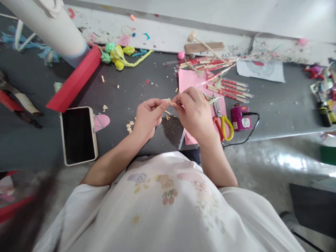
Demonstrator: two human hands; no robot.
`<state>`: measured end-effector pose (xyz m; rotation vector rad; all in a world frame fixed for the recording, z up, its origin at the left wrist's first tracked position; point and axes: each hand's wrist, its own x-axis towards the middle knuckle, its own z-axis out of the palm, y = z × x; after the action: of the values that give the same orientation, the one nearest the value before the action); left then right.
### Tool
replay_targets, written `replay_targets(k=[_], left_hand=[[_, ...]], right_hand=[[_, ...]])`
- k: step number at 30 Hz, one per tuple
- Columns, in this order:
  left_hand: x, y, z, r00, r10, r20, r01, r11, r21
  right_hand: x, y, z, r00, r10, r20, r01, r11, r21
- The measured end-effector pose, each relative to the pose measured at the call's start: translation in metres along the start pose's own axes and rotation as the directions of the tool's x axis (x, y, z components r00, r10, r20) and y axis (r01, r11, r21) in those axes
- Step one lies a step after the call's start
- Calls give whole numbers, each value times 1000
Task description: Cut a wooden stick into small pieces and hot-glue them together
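Observation:
My left hand (149, 118) and my right hand (193, 111) meet fingertip to fingertip over the dark table (118, 101). Both pinch a small pale wooden piece (169, 101), whose exact shape is too small to tell. Short cut stick bits (168, 117) lie on the table just below my fingertips. Beside my left hand rests a little pile of pale wooden bits (129, 126). A pink sheet (187, 79) lies partly under my right hand, with red-and-yellow-handled scissors (223, 126) on its right part.
Wrapped stick bundles (231, 89) lie beyond my right hand. A purple box (240, 118) with a black cable sits right of the scissors. At the left are a phone (79, 135), a red bar (75, 80), a white cylinder (63, 31) and yellow yarn (118, 57).

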<state>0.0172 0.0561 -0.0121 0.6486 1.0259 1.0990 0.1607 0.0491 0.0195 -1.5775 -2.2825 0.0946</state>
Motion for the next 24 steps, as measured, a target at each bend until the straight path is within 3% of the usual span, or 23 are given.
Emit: replay_targets(k=[24], left_hand=[[0,-1,0,999,17,39,-16,999,-28]], right_hand=[[-1,0,-2,999,-46,-19,46,999,-28]])
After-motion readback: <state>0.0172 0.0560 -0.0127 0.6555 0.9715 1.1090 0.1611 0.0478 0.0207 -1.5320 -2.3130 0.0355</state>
